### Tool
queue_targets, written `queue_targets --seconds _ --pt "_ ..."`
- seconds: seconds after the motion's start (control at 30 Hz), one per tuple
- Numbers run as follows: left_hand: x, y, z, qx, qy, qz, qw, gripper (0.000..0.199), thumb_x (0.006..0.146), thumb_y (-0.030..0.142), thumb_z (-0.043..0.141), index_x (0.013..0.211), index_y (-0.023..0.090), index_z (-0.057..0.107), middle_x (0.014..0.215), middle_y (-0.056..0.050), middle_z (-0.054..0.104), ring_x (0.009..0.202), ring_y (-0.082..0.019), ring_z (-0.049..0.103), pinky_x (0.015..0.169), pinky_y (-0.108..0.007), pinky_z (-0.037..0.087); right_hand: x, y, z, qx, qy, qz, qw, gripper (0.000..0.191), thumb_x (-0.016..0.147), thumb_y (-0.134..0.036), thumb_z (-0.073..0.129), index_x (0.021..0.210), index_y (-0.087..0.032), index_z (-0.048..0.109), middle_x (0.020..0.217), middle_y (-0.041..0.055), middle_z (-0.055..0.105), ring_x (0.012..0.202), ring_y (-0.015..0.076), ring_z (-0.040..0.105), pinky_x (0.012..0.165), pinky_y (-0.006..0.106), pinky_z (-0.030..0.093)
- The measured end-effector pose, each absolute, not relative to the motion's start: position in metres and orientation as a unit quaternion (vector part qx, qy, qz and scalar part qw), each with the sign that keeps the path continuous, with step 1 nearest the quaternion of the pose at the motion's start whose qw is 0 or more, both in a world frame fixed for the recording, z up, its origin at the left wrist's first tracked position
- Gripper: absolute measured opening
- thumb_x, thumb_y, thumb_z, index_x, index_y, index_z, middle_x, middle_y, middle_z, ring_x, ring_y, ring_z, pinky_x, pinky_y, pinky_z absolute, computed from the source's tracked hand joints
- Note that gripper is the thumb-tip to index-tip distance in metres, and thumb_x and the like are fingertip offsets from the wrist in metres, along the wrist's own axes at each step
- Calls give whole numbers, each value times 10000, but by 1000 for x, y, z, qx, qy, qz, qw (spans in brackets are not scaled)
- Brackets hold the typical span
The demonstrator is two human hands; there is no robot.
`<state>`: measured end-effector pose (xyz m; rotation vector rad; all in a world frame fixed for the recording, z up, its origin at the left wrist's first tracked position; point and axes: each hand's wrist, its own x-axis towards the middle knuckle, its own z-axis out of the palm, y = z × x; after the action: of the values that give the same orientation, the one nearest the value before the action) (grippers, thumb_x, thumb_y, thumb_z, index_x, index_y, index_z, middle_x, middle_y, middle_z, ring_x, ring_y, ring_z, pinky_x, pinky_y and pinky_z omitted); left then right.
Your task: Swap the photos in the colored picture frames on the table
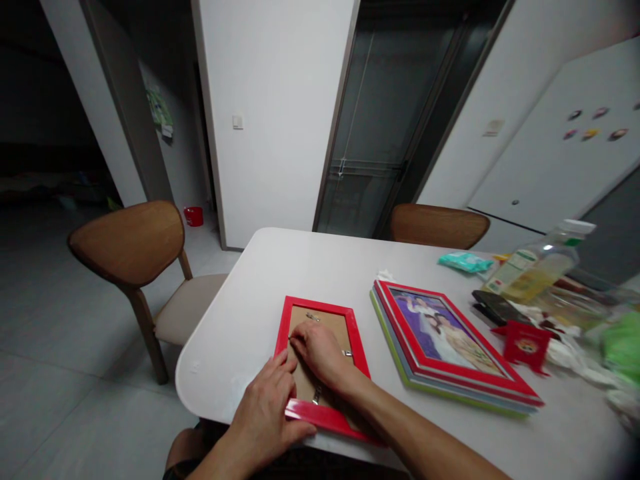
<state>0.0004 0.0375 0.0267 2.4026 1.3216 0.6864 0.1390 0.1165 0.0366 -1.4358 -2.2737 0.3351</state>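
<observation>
Right fingertips (296, 335): thumb and fingers of the right hand (320, 350) bunch together at the left inner edge of the frame; whether they pinch a small clip there I cannot tell.
Left fingers: those of the left hand (265, 400) lie close together on the left rail, the thumb spread along the near rail.
Red frame: a glossy red rectangular picture frame (359, 339) lies back up, near the near edge of a white table with rounded corners (310, 260).
Backing: a tan flat board (330, 320) sits inside the rails, with a small metal clip at the far side (313, 317), another at the right (347, 353) and a third at the near side (317, 395).
Slip risk: a hard push at the left edge could skid the frame if the left hand bears too lightly; a stiff clip might spring against a fingertip.
Near edge: little tabletop shows on this side, so a pull towards the body could tip the frame off.
Right side: a stack of rectangular picture frames, red on top and green at the bottom (447, 337), leaves a narrow strip; the right forearm could nudge it if swung right.
Open room: wider tabletop lies far and left.
</observation>
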Motion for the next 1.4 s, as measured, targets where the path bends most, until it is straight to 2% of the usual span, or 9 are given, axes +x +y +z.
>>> queue_targets --seconds 0.2,0.47,0.63,0.87,0.97,1.1,1.2,1.27,1.4 --pt "0 39 29 845 459 222 162 329 505 302 742 729 165 543 1169 -141 518 1182 -274 339 972 -415 312 142 119 35 -523 -825 97 193 207 748 -167 448 630 -153 617 666 54 605 662 127 512 650 226 363" --pt "1 40 30 846 459 218 162 338 492 285 749 729 168 539 1177 -139 512 1174 -284 350 974 -431 305 140 122 36 -501 -830 135 202 180 723 -186 482 634 -158 637 660 44 618 632 117 517 593 205 355" --pt "0 40 26 847 456 225 155 343 489 286 746 724 168 528 1180 -139 508 1181 -288 337 965 -430 315 153 146 33 -605 -745 145 241 181 740 -243 474 733 -163 637 720 39 648 649 118 554 592 201 354" --pt "-1 40 24 845 452 232 164 326 487 251 739 717 170 522 1172 -140 515 1176 -292 344 960 -443 319 170 176 27 -677 -692 128 218 149 698 -256 509 656 -156 612 697 86 641 658 165 556 587 241 331" --pt "0 41 25 842 460 232 164 327 469 224 742 701 169 518 1165 -146 519 1165 -302 357 948 -449 335 169 183 24 -687 -677 134 228 114 684 -240 522 695 -153 596 747 106 633 714 185 552 605 252 328" --pt "0 41 25 855 442 235 133 342 479 260 743 725 154 529 1141 -165 533 1135 -326 390 924 -480 354 166 182 23 -679 -660 159 279 84 675 -199 522 731 -158 570 756 92 623 726 175 540 617 249 334" --pt "-5 45 21 875 393 265 101 392 553 350 705 845 154 532 1090 -150 569 1055 -311 480 895 -496 378 176 176 29 -652 -648 197 341 87 674 -244 520 677 -169 564 684 43 615 667 149 538 609 238 359" --pt "-10 48 21 876 367 299 93 403 598 408 669 890 171 522 1030 -125 602 979 -284 540 866 -469 413 193 168 38 -637 -625 219 395 161 693 -304 487 708 -166 569 699 37 615 666 143 544 610 237 386" --pt "-16 49 32 821 394 383 154 248 668 429 600 745 207 520 977 -95 617 923 -255 567 780 -361 476 226 134 50 -631 -535 245 506 346 741 -417 359 838 -150 557 836 80 604 710 145 562 592 246 426"
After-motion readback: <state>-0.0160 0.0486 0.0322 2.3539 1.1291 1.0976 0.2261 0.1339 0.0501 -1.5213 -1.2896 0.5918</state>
